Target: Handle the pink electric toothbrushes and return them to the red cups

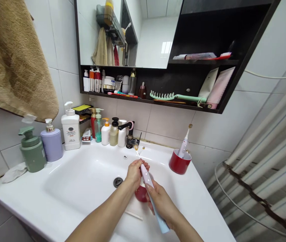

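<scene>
The pink-white electric toothbrush (146,176) is gripped closed by the left hand (134,173), its long axis slanted toward the tap (130,134); a blue tube (159,216) is enclosed by the right hand (161,201) over the washbasin (82,171).

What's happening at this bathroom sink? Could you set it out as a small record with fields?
Place: white bathroom sink with a black faucet
Left hand: grips a toothbrush, bristles upward
Right hand: grips a pale pink and blue tube, probably toothpaste
Below the hands: red cup in the basin
Beside the basin: electric toothbrush standing in a red mug
Also nearby: green pump bottle, lilac pump bottle
</scene>
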{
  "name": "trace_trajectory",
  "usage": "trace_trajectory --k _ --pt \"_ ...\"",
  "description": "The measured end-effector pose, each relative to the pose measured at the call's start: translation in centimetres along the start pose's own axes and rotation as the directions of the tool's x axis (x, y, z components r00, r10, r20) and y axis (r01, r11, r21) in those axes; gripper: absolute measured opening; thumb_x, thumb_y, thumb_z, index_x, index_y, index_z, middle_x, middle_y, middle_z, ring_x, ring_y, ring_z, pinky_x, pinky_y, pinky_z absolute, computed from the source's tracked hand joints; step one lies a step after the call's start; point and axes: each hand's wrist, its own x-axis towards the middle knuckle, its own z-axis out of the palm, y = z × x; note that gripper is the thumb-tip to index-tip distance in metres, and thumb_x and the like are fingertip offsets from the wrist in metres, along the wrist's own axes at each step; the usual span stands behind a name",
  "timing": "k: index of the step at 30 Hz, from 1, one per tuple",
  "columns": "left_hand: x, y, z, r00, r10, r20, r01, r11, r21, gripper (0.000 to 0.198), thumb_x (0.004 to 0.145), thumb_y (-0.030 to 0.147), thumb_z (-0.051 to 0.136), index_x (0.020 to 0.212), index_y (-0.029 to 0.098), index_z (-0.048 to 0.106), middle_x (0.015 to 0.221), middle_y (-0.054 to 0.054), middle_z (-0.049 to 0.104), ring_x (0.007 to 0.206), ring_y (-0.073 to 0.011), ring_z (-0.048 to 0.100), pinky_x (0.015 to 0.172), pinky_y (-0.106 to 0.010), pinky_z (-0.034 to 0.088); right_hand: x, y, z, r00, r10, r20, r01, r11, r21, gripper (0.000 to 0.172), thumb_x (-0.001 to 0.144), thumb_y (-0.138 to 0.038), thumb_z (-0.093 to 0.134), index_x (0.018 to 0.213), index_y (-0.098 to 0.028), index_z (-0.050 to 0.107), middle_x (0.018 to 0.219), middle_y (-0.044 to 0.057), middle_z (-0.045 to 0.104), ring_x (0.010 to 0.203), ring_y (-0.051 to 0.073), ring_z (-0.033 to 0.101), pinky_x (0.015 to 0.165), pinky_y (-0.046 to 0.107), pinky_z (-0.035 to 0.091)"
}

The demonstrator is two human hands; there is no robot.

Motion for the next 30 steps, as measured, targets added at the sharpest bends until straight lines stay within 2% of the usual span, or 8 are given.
trace_trajectory --k 3,8,13,18,23,25,27,30 --pt "0.0 0.1 0.0 1.0 0.02 -0.013 -0.021 1.0 -0.016 0.01 0.06 0.022 0.05 0.059 0.013 0.047 0.05 0.0 0.053 0.049 -0.0093 0.052 0.057 -0.024 0.041 0.0 -0.2 0.2 0.994 -0.082 -0.066 0.072 0.988 -0.134 0.03 0.068 -0.041 0.037 0.089 -0.021 0.043 0.049 -0.005 0.042 0.037 0.008 0.037 0.039 0.02 0.031" --pt "0.2 0.0 -0.1 0.999 0.024 -0.046 -0.025 0.999 -0.024 0.007 0.062 0.019 0.047 0.058 0.012 0.046 0.047 0.001 0.05 0.046 -0.0088 0.051 0.054 -0.023 0.041 -0.1 -0.3 0.6 0.994 0.074 0.08 -0.076 0.997 0.016 0.028 0.07 -0.045 0.028 0.074 -0.02 0.039 0.05 -0.006 0.036 0.033 0.005 0.031 0.034 0.019 0.027" --pt "0.3 -0.1 -0.2 0.997 0.039 -0.07 -0.043 0.998 -0.045 0.007 0.062 0.019 0.047 0.06 0.012 0.046 0.048 0.001 0.05 0.046 -0.009 0.051 0.053 -0.023 0.041 0.0 -0.2 0.6 0.992 -0.09 -0.083 0.071 0.976 -0.206 0.021 0.068 -0.038 0.036 0.075 -0.019 0.041 0.049 -0.006 0.04 0.038 0.007 0.037 0.039 0.02 0.03" --pt "0.5 -0.2 -0.1 0.996 0.024 -0.08 -0.029 0.998 -0.063 0.007 0.063 0.017 0.046 0.058 0.012 0.045 0.046 0.002 0.048 0.044 -0.0082 0.051 0.051 -0.022 0.041 0.0 -0.2 0.8 0.992 0.087 0.097 -0.089 0.996 0.015 0.026 0.071 -0.044 0.026 0.07 -0.02 0.036 0.051 -0.006 0.036 0.033 0.005 0.03 0.033 0.018 0.025" --pt "1.7 1.8 -1.6 0.981 0.105 -0.164 -0.124 0.986 -0.111 0.009 0.065 0.012 0.043 0.056 0.013 0.042 0.045 0.003 0.047 0.043 -0.0056 0.049 0.052 -0.019 0.041 -0.4 1.3 0.7 0.994 -0.1 -0.031 0.086 0.947 -0.309 0.019 0.069 -0.034 0.036 0.075 -0.019 0.045 0.052 -0.003 0.044 0.042 0.008 0.039 0.043 0.02 0.031" --pt "2.0 2.7 -2.2 0.985 0.09 -0.149 -0.1 0.993 -0.059 0.009 0.067 0.013 0.042 0.058 0.013 0.043 0.047 0.002 0.048 0.045 -0.0063 0.05 0.054 -0.02 0.042 -0.6 1.6 0.6 0.993 -0.116 -0.013 0.105 0.939 -0.327 0.022 0.07 -0.034 0.036 0.082 -0.019 0.047 0.054 -0.002 0.047 0.042 0.009 0.041 0.044 0.021 0.032" --pt "2.1 2.9 -2.3 0.996 0.05 -0.076 -0.047 0.998 0.049 0.007 0.068 0.015 0.042 0.061 0.013 0.043 0.048 0.001 0.05 0.046 -0.0074 0.051 0.053 -0.021 0.042 -0.7 1.5 0.5 0.991 -0.132 -0.017 0.122 0.951 -0.285 0.029 0.072 -0.036 0.031 0.088 -0.018 0.047 0.055 -0.002 0.048 0.041 0.009 0.042 0.044 0.021 0.033" --pt "2.6 2.2 -1.6 1.0 -0.013 0.003 0.011 0.94 0.342 0.008 0.07 0.019 0.04 0.065 0.013 0.043 0.051 -0.001 0.052 0.044 -0.0074 0.05 0.048 -0.02 0.04 -0.7 0.7 0.3 0.981 -0.182 -0.067 0.16 0.956 -0.247 0.036 0.073 -0.039 0.028 0.097 -0.017 0.044 0.054 -0.002 0.049 0.041 0.01 0.043 0.044 0.021 0.034"
